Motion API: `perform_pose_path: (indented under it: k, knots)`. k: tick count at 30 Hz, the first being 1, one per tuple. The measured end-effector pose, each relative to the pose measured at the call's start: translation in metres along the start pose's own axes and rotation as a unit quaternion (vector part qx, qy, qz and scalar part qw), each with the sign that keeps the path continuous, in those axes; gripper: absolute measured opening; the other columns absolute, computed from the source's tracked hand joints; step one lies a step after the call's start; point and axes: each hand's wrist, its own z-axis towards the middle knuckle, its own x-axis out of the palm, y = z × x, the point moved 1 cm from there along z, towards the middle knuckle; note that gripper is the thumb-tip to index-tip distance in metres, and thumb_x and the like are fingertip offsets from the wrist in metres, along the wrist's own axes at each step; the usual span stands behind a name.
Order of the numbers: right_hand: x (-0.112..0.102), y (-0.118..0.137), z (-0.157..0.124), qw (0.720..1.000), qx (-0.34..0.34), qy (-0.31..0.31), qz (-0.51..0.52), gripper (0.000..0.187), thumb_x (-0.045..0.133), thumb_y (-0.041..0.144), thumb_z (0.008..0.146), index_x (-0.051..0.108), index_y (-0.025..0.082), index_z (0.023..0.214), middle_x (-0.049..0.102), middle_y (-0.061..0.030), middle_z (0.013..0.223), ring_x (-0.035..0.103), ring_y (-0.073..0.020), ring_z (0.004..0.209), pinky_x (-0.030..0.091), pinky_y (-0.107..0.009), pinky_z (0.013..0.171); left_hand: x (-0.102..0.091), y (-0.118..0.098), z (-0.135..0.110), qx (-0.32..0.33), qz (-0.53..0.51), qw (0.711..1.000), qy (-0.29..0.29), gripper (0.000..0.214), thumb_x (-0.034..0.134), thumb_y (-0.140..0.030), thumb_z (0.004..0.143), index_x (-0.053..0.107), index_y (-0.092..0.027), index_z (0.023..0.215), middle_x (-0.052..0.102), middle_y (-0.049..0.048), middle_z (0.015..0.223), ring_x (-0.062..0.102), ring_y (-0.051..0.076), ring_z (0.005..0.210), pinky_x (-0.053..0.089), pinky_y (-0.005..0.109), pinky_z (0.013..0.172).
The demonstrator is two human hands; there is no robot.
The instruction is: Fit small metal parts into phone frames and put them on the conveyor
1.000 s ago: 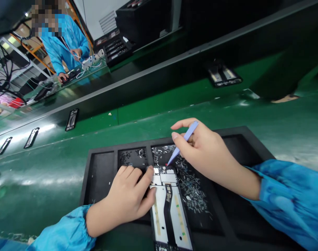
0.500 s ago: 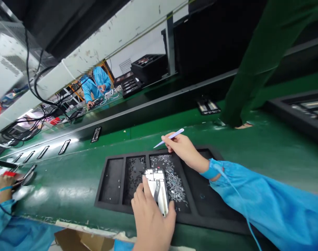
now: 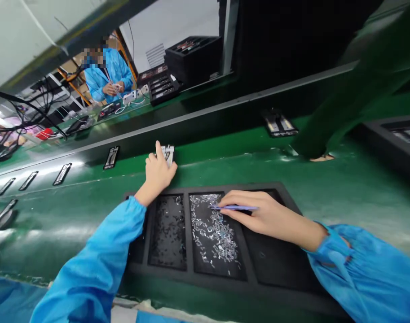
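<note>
My left hand reaches to the far strip of the bench. Its fingers are around an opened phone, which shows white and silver parts and is partly covered by the hand. In my right hand is a pair of purple tweezers, held in a pinch. The tweezers' tips point left, over a compartment of small shiny metal pieces. Whether the tips hold a piece is too small to tell. The black foam tray lies beneath my right hand.
Several phone frames lie in a row along the strip to the left. Another device lies at the back right, near a green post. A black tray sits at far right. Across the bench, a person in blue works.
My left hand has carried the phone from above the tray up to the far strip. My right hand has lowered the tweezers to the shiny pieces. The view has shifted somewhat.
</note>
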Motion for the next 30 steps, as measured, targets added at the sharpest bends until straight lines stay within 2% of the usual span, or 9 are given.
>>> perform_pose_path:
  k: [3, 6, 9, 13, 16, 20, 25, 28, 30]
  knots:
    - [0.002, -0.003, 0.001, 1.0, -0.007, -0.004, -0.008, 0.016, 0.059, 0.022, 0.098, 0.076, 0.021, 0.099, 0.078, -0.0056, 0.092, 0.075, -0.0195, 0.083, 0.06, -0.031, 0.073, 0.037, -0.005, 0.055, -0.043, 0.012, 0.999, 0.017, 0.087, 0.053, -0.04, 0.096, 0.012, -0.003, 0.163, 0.054, 0.0263, 0.126, 0.056, 0.038, 0.112, 0.041, 0.046, 0.097]
    - [0.002, -0.005, 0.001, 1.0, 0.011, -0.005, -0.007, 0.014, 0.06, 0.022, 0.098, 0.074, 0.021, 0.1, 0.077, -0.0051, 0.091, 0.074, -0.0184, 0.08, 0.059, -0.03, 0.07, 0.059, -0.007, 0.084, -0.064, 0.024, 0.997, 0.031, 0.085, 0.05, -0.041, 0.097, 0.012, -0.004, 0.163, 0.053, 0.0274, 0.13, 0.054, 0.038, 0.116, 0.041, 0.045, 0.098]
    - [0.002, -0.007, -0.001, 1.0, 0.027, 0.003, -0.001, 0.013, 0.06, 0.021, 0.099, 0.072, 0.021, 0.103, 0.076, -0.005, 0.093, 0.072, -0.0171, 0.08, 0.058, -0.029, 0.069, 0.068, -0.005, 0.097, -0.066, 0.037, 0.996, 0.039, 0.085, 0.05, -0.041, 0.097, 0.011, -0.007, 0.164, 0.051, 0.0286, 0.134, 0.052, 0.04, 0.118, 0.041, 0.046, 0.099]
    - [0.001, -0.007, -0.002, 1.0, 0.008, 0.007, -0.009, 0.014, 0.061, 0.015, 0.098, 0.067, 0.021, 0.109, 0.074, -0.0055, 0.094, 0.071, -0.017, 0.081, 0.058, -0.03, 0.07, 0.072, 0.001, 0.1, -0.053, 0.046, 0.996, 0.046, 0.084, 0.05, -0.042, 0.097, 0.01, -0.013, 0.165, 0.051, 0.0276, 0.135, 0.052, 0.042, 0.118, 0.043, 0.049, 0.096]
    - [0.0, -0.006, -0.001, 1.0, 0.0, 0.007, -0.011, 0.018, 0.062, 0.014, 0.096, 0.067, 0.022, 0.112, 0.074, -0.005, 0.095, 0.071, -0.0177, 0.082, 0.059, -0.03, 0.07, 0.073, 0.012, 0.101, -0.044, 0.045, 0.997, 0.054, 0.084, 0.049, -0.051, 0.097, 0.014, -0.017, 0.165, 0.052, 0.0264, 0.136, 0.051, 0.044, 0.12, 0.043, 0.05, 0.095]
    - [-0.002, -0.003, -0.001, 1.0, -0.003, 0.023, -0.02, 0.022, 0.063, 0.012, 0.096, 0.066, 0.024, 0.114, 0.074, -0.0044, 0.098, 0.072, -0.0177, 0.085, 0.06, -0.03, 0.073, 0.061, 0.055, 0.106, -0.061, 0.038, 0.996, 0.049, 0.092, 0.044, -0.07, 0.095, 0.015, -0.018, 0.165, 0.053, 0.0252, 0.137, 0.052, 0.044, 0.122, 0.041, 0.052, 0.099]
    - [-0.002, -0.002, -0.001, 0.999, -0.025, 0.019, -0.025, 0.021, 0.062, 0.012, 0.097, 0.063, 0.021, 0.116, 0.073, -0.005, 0.099, 0.071, -0.0173, 0.086, 0.061, -0.03, 0.073, 0.04, 0.146, 0.105, -0.191, 0.051, 0.98, 0.008, 0.088, 0.052, -0.058, 0.099, 0.021, -0.003, 0.16, 0.036, 0.0302, 0.154, 0.031, 0.054, 0.142, 0.028, 0.064, 0.109]
    - [-0.002, -0.002, -0.002, 0.999, -0.03, 0.031, -0.03, 0.024, 0.06, 0.011, 0.098, 0.063, 0.02, 0.119, 0.072, -0.005, 0.099, 0.07, -0.0174, 0.086, 0.061, -0.031, 0.073, 0.042, 0.187, 0.098, -0.292, 0.044, 0.956, -0.007, 0.063, 0.059, -0.047, 0.101, 0.043, -0.012, 0.151, 0.045, 0.0198, 0.152, 0.043, 0.043, 0.139, 0.036, 0.062, 0.111]
    - [-0.002, -0.003, -0.002, 0.998, -0.034, 0.04, -0.042, 0.024, 0.059, 0.011, 0.098, 0.062, 0.021, 0.12, 0.073, -0.0048, 0.099, 0.07, -0.0174, 0.086, 0.061, -0.031, 0.074, 0.047, 0.199, 0.096, -0.329, 0.037, 0.943, -0.022, 0.049, 0.062, -0.043, 0.101, 0.053, -0.019, 0.142, 0.051, 0.0134, 0.146, 0.054, 0.032, 0.131, 0.045, 0.058, 0.108]
